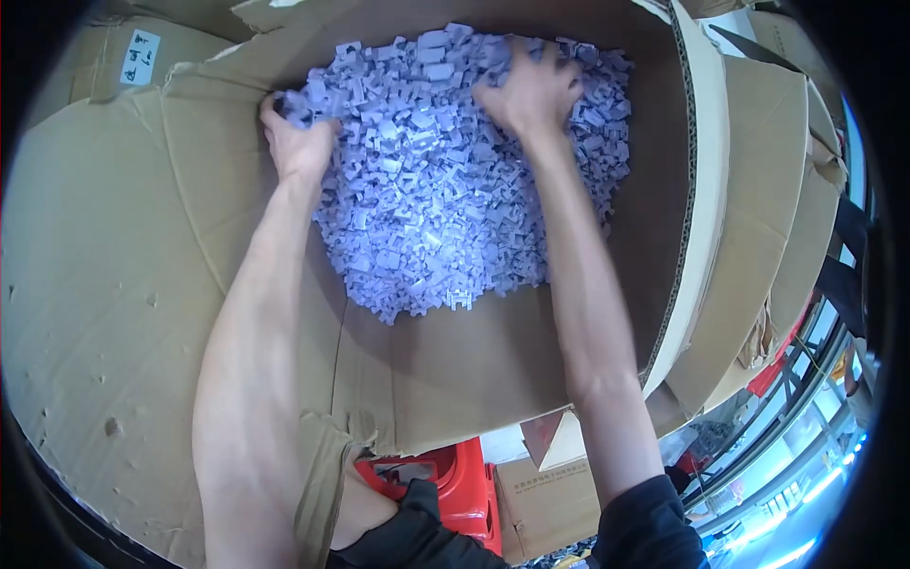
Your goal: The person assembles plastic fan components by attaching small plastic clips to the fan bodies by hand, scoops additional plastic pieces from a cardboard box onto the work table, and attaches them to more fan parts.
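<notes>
A large cardboard box (474, 365) holds a heap of small pale-lavender plastic parts (427, 190). At the heap's left edge, against the box wall, my left hand (296, 142) curls round a clump of the parts, some showing between thumb and fingers. My right hand (536, 90) is at the far right of the heap, palm down, fingers spread and touching the parts. Its fingertips are partly sunk among the pieces. Both forearms reach over the box's near side.
A wide cardboard flap (95, 256) folds out on the left. More cardboard flaps (758, 161) stand along the right side. Below the near edge are a red plastic stool (464, 503) and a closed carton (545, 507).
</notes>
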The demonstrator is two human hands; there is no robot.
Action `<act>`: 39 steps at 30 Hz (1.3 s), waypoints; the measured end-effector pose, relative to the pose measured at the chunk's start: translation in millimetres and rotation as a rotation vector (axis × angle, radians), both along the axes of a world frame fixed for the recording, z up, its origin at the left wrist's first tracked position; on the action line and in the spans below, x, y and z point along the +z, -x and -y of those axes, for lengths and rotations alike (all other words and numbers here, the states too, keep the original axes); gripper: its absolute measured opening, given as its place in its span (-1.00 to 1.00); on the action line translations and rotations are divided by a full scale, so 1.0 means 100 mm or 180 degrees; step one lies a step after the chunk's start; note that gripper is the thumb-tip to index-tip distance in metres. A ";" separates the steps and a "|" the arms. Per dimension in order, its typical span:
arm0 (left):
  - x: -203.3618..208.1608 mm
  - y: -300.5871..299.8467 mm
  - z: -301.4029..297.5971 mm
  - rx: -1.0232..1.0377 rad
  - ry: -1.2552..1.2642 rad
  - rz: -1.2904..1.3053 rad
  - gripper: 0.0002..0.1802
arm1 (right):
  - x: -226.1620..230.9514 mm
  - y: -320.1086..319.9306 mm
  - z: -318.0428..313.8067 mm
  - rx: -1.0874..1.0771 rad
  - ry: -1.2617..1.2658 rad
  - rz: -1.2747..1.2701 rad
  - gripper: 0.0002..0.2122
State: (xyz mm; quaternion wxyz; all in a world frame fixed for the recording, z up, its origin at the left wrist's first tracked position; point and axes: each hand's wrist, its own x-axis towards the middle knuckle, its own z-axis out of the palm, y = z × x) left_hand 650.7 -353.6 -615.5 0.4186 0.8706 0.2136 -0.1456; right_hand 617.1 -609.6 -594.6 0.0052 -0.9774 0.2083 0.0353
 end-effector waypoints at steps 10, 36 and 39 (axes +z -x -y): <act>0.09 0.35 0.11 -0.1342 -0.0624 -0.0269 -0.11 | 0.00 0.39 -0.60 0.0320 -0.1680 -0.0488 -0.15; 0.01 0.68 0.31 -0.0807 -0.0711 -0.0858 0.00 | -0.36 0.76 -0.88 -0.0986 -0.2510 -0.0322 0.03; -0.04 0.56 0.27 -0.0587 -0.0562 -0.1141 0.09 | -0.31 0.63 -0.83 -0.1266 -0.2810 -0.0433 0.07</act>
